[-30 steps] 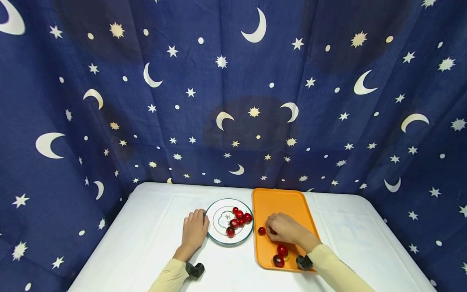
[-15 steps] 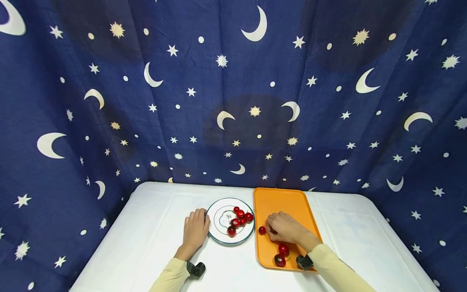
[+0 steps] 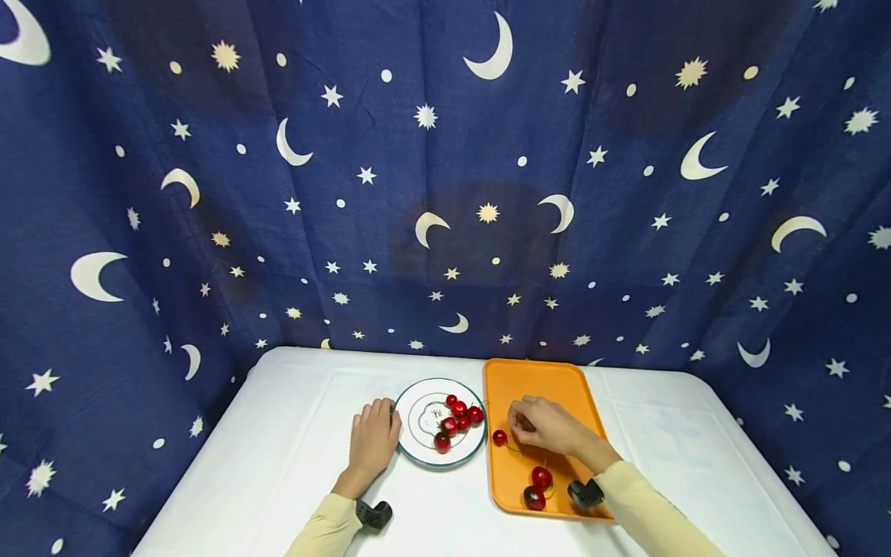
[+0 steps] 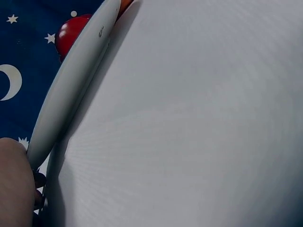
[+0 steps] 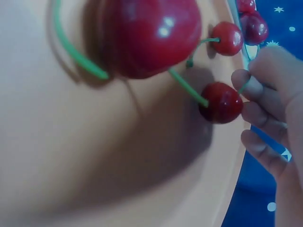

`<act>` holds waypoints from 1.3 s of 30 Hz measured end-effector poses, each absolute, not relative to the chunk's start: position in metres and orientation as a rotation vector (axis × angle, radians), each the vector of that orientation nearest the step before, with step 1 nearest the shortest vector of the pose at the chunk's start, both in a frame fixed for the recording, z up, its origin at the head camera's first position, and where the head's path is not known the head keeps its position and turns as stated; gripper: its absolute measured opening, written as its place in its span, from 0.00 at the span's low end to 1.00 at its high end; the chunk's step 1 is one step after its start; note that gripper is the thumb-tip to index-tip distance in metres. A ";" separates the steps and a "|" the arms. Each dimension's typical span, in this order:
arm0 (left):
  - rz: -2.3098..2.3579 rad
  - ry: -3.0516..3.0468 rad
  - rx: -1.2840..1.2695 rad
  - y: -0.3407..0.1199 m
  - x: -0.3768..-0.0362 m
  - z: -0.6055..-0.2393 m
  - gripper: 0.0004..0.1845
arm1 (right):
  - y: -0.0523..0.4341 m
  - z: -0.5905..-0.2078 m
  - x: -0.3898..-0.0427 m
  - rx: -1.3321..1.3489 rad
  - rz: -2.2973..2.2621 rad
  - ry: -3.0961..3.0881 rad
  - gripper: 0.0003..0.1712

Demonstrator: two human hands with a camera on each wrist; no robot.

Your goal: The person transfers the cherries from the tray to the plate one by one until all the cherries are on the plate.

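My right hand (image 3: pixel 550 427) is over the orange tray (image 3: pixel 539 379), thumb and fingertips pinching the green stem of a dark red cherry (image 5: pixel 221 104). Just left of it on the tray lies another cherry (image 3: pixel 500 438) with a stem. Two larger cherries, one red (image 3: pixel 541 476) and one darker (image 3: pixel 534 497), sit nearer the tray's front edge. My left hand (image 3: pixel 372 441) rests palm down against the left rim of the white plate (image 3: pixel 414 449); its fingertips are partly hidden. Several cherries (image 3: pixel 448 425) are gathered on the plate's right half.
Plate and tray stand side by side on a table with a white cloth (image 3: pixel 278 464). Behind the table hangs a dark blue curtain (image 3: pixel 390 255) with moons and stars. Each wrist wears a black camera, such as the one on the left wrist (image 3: pixel 374 514).
My right hand has lifted and turned slightly, and the stem of the neighbouring cherry now shows beside it. The left hand stays at the plate's rim.
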State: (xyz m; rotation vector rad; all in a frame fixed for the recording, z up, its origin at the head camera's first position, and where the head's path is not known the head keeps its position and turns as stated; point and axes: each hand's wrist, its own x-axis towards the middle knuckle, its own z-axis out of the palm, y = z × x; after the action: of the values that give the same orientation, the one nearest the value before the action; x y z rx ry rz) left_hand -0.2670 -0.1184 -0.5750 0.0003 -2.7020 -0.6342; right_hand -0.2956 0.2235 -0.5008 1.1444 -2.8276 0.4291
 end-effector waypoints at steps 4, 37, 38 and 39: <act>-0.626 -2.697 -0.006 -0.117 -0.265 -0.576 0.15 | 0.224 -0.502 -0.297 1.126 0.479 -2.826 0.05; -0.627 -2.665 -0.020 -0.117 -0.266 -0.574 0.14 | 0.174 -0.494 -0.308 0.789 0.414 -2.495 0.08; -0.623 -2.671 -0.017 -0.118 -0.266 -0.573 0.14 | 0.173 -0.495 -0.308 0.787 0.418 -2.492 0.07; -0.621 -2.674 -0.015 -0.118 -0.266 -0.573 0.14 | 0.172 -0.496 -0.308 0.784 0.423 -2.489 0.07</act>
State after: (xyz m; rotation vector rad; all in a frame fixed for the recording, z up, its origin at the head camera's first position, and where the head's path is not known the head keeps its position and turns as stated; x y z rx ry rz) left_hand -0.2656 -0.1177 -0.5729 -0.0154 -2.6736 -0.6207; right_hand -0.3083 0.1723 -0.4956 0.7839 -2.4892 0.4228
